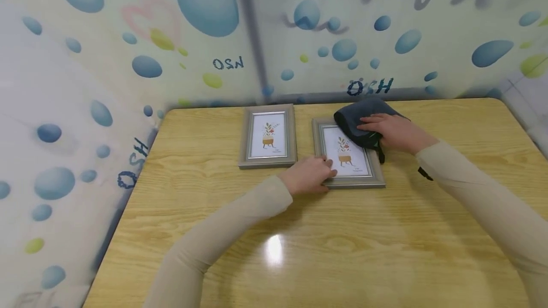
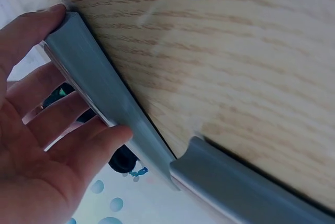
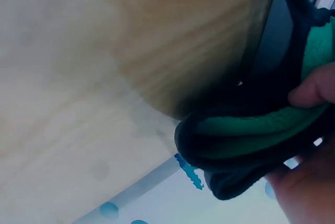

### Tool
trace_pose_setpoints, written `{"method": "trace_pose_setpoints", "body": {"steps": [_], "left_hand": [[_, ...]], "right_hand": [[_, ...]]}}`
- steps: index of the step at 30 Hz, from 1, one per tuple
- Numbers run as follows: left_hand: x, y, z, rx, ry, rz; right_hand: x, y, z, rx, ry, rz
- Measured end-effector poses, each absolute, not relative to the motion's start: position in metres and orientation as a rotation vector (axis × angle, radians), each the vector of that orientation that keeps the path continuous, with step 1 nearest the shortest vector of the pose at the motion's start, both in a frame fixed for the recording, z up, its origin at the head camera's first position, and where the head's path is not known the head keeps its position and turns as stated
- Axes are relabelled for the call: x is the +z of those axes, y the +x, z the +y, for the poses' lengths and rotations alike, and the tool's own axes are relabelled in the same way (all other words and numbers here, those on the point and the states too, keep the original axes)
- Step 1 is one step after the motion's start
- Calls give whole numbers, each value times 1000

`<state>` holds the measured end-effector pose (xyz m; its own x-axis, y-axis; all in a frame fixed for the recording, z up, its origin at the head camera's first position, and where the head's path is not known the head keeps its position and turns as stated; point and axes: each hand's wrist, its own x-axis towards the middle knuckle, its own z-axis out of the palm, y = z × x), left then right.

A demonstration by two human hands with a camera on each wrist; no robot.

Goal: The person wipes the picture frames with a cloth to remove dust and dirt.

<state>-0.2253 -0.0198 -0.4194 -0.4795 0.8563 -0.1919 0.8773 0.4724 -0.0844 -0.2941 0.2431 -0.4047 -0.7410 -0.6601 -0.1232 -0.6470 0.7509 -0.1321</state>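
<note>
Left hand [image 1: 309, 175] clamped on edge of right picture frame [image 1: 357, 183], at near left corner; frame flat on bench [image 1: 325, 260]
Left picture frame [image 1: 267, 137] just beside, untouched
Right hand [image 1: 396, 132] clamped on dark cloth [image 1: 357, 113], green inside, covering right frame's far right corner
Step in hand, seemingly: wiping right frame; next move probably calls for light cloth strokes along border, left hand bracing
Patterned wall [image 1: 171, 84] behind

blue-grey cloth [image 1: 369, 107] with green inside, black-edged, grey-beige frames [image 1: 356, 182], yellow wood-grained table [image 1: 376, 246], blue-spotted white wall [image 1: 274, 37]
</note>
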Motion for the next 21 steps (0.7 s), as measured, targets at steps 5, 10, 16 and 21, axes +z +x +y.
{"method": "trace_pose_setpoints", "body": {"steps": [5,10,16,21], "left_hand": [[-419,-224,-19,-247,1522,2594],[-420,-224,-19,-220,1543,2602],[-419,-224,-21,-213,1550,2613],[-417,-225,-20,-228,1563,2593]], "right_hand": [[-407,-265,253,-131,-1171,2766],[-407,-226,263,-118,-1346,2724],[-410,-209,268,-226,-1378,2710],[-412,-225,264,-246,-1332,2748]]}}
